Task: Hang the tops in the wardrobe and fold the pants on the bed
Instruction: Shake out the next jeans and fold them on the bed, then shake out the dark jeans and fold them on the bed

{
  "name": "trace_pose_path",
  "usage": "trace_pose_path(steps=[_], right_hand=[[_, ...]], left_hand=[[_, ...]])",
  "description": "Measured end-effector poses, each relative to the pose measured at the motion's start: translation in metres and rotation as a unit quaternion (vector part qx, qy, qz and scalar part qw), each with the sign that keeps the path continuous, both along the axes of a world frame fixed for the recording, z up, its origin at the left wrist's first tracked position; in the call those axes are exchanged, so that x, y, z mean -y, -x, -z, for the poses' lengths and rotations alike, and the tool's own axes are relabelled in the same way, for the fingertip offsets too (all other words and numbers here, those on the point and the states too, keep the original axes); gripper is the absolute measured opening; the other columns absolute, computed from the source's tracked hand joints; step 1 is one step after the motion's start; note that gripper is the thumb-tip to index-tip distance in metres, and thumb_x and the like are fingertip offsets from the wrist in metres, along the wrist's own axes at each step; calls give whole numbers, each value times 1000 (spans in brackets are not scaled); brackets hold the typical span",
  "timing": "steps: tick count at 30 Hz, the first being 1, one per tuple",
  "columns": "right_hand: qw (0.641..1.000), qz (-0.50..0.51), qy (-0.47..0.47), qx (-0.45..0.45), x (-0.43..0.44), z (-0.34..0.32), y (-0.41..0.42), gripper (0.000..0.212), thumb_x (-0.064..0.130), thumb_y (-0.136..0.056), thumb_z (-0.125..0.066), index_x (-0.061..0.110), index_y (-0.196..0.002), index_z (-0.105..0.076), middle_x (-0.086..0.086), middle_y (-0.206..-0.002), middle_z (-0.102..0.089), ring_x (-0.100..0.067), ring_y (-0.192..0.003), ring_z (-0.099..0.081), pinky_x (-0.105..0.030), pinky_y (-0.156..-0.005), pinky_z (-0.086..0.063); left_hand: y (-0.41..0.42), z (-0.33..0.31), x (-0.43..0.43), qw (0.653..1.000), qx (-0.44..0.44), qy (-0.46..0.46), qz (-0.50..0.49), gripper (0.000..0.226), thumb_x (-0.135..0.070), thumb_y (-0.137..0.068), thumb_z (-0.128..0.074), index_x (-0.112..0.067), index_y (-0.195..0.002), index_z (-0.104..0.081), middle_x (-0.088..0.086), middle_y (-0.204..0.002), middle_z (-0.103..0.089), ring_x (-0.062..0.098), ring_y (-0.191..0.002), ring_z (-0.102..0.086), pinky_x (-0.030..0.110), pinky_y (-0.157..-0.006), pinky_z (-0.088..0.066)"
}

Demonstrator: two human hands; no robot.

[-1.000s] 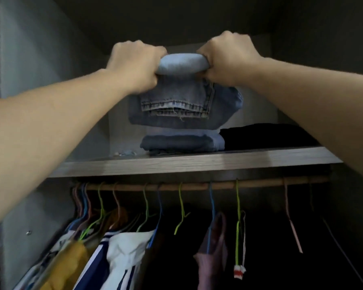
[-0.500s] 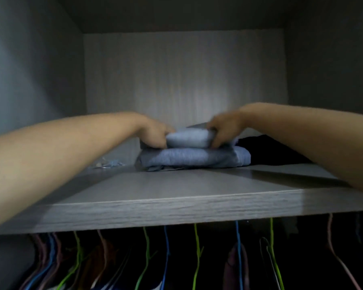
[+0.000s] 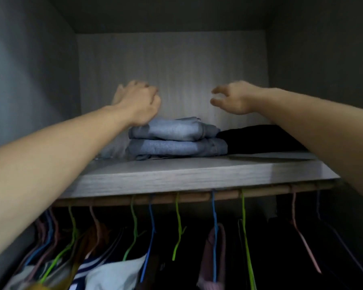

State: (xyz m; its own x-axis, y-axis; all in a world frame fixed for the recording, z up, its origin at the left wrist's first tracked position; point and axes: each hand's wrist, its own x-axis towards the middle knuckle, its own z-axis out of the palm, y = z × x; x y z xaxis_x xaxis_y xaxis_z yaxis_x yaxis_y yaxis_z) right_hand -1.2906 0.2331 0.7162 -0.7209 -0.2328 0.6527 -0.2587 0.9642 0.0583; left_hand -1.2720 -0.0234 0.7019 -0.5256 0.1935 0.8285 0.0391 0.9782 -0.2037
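Observation:
Two folded pairs of blue jeans lie stacked on the wardrobe's upper shelf [image 3: 176, 176]: the upper pair [image 3: 174, 129] rests on the lower pair [image 3: 176, 147]. My left hand [image 3: 137, 104] hovers just above the stack's left end, fingers loosely curled, holding nothing. My right hand [image 3: 233, 97] is raised above and to the right of the stack, fingers spread and empty. Neither hand touches the jeans.
A folded black garment [image 3: 258, 139] lies on the shelf right of the jeans. Below the shelf runs a wooden rail [image 3: 197, 196] with several coloured hangers [image 3: 177, 225], some carrying tops [image 3: 113, 275]. Wardrobe walls close in on both sides.
Both hands set the folded jeans down on the lower pair, let go and lifted away from the stack. The camera has tilted slightly down.

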Motion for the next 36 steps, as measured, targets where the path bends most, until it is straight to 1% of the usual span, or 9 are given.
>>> trace_pose_path(steps=[2, 4, 7, 18, 25, 28, 30, 33, 36], right_hand=[[994, 67, -44, -75, -21, 15, -15, 65, 59, -99, -38, 24, -154, -31, -15, -161, -23, -38, -143, -31, -48, -114, -31], [983, 59, -75, -154, -42, 34, -34, 66, 57, -99, -39, 23, -155, -28, -17, -164, -14, -39, -144, -29, -51, -113, -31], [965, 9, -80, -249, -74, 56, -68, 62, 50, -99, -42, 21, -153, -34, -19, -162, -21, -41, -140, -35, -52, -110, -35], [965, 74, -90, -236, -152, 99, -181, 64, 54, -100, -35, 20, -155, -30, -20, -160, -25, -39, -145, -30, -51, -116, -28], [946, 162, -85, -268, -195, 140, -329, 63, 53, -99, -30, 20, -153, -33, -21, -160, -26, -41, -145, -29, -54, -116, -26], [937, 247, -88, -229, -228, 197, -398, 62, 51, -100, -30, 19, -153, -33, -20, -161, -23, -42, -145, -29, -55, -115, -27], [934, 305, -103, -157, -252, 238, -446, 62, 49, -102, -35, 18, -155, -29, -20, -163, -17, -39, -147, -25, -52, -118, -24], [918, 380, -89, -62, -287, 290, -521, 64, 47, -100, -41, 18, -157, -27, -19, -164, -13, -36, -149, -21, -48, -121, -18], [892, 447, -69, -16, -329, 332, -598, 66, 47, -100, -40, 19, -158, -25, -17, -166, -7, -33, -152, -15, -48, -122, -16]], left_hand=[[-14, 14, -10, 999, -43, 10, -26, 50, -42, -101, -30, -19, -143, -44, 13, -152, -38, 33, -139, -32, 54, -111, -28], [-31, 28, -23, 995, -94, 15, -21, 54, -46, -101, -31, -20, -148, -37, 15, -158, -28, 33, -144, -24, 55, -114, -22], [-60, 45, -50, 985, -173, 10, 21, 58, -48, -99, -28, -20, -149, -35, 18, -157, -29, 36, -144, -25, 55, -113, -23], [-136, 87, -110, 990, -137, 9, 45, 64, -49, -100, -29, -15, -154, -23, 20, -161, -17, 36, -148, -13, 58, -116, -19], [-205, 130, -176, 963, -130, -92, 218, 67, -51, -99, -27, -13, -154, -20, 19, -162, -12, 36, -149, -10, 58, -117, -16], [-234, 184, -221, 937, -122, -110, 310, 66, -50, -99, -29, -12, -153, -24, 20, -161, -18, 37, -148, -16, 57, -115, -18], [-255, 226, -262, 922, -111, -100, 356, 65, -48, -100, -31, -11, -153, -24, 21, -160, -17, 37, -148, -16, 58, -115, -17], [-304, 288, -336, 907, -25, -100, 409, 67, -46, -101, -32, -9, -155, -21, 22, -161, -13, 37, -149, -11, 59, -116, -15], [-364, 331, -412, 878, 60, -87, 466, 68, -48, -101, -29, -11, -156, -16, 18, -163, -6, 34, -151, -5, 59, -117, -12]])
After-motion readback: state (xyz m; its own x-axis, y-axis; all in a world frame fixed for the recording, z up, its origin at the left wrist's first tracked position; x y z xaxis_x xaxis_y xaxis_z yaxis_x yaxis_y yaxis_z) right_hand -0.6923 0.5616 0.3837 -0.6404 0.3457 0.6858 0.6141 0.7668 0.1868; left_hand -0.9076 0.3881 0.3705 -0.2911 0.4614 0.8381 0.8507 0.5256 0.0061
